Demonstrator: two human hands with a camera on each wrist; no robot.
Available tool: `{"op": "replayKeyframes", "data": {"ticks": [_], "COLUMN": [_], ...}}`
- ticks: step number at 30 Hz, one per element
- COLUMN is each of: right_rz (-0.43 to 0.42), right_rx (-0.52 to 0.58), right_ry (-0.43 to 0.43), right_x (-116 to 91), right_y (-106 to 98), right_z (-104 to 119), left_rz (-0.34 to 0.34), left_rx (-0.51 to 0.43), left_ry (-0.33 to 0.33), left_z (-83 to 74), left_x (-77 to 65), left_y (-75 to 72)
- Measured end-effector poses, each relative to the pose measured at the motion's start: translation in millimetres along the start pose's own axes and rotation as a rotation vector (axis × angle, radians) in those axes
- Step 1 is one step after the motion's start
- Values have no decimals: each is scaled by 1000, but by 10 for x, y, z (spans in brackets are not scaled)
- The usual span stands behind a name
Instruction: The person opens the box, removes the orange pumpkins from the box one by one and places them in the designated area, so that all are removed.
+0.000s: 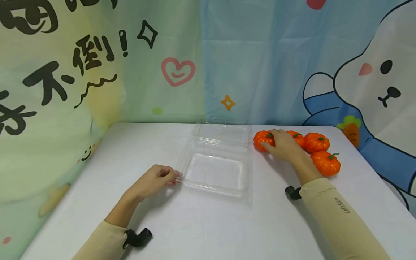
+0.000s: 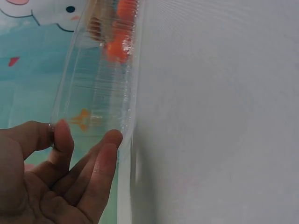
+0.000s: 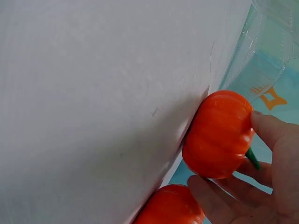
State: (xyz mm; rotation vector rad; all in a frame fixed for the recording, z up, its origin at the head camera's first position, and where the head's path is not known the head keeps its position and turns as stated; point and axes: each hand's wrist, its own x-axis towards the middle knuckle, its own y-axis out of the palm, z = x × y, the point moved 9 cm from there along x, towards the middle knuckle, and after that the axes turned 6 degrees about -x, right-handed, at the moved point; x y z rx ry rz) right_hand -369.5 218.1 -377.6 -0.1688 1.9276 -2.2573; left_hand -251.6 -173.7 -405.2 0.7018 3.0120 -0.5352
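Observation:
A clear plastic clamshell box (image 1: 216,171) lies on the table with its lid folded back. My left hand (image 1: 161,177) pinches the box's left rim between thumb and finger, as the left wrist view also shows (image 2: 88,163). My right hand (image 1: 286,144) grips a small orange toy pumpkin (image 1: 261,141) with a green stem, just right of the lid. Seen from the right wrist, the thumb lies on one side of this pumpkin (image 3: 219,135) and the fingers on the other. It appears to rest on the table.
To the right of my right hand sit further toy pumpkins, one partly hidden behind it (image 1: 296,138), one beside that (image 1: 316,142) and one nearer me (image 1: 326,163). A printed cloth backdrop (image 1: 253,65) hangs behind the white table (image 1: 208,231).

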Motion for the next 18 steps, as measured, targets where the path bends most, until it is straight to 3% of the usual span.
{"op": "replayKeyframes", "data": {"ticks": [7, 12, 18], "right_rz": [-24, -84, -165], "right_rx": [30, 66, 84], "right_ry": [-18, -33, -53], "right_x": [-74, -105, -161], "right_y": [3, -123, -235], "right_z": [27, 85, 152], "left_rz": [-33, -56, -132], "left_rx": [0, 15, 67], "left_ry": [-33, -58, -81], "left_z": [34, 39, 25], "left_x": [-33, -37, -27], "left_y": [-33, -103, -235]}}
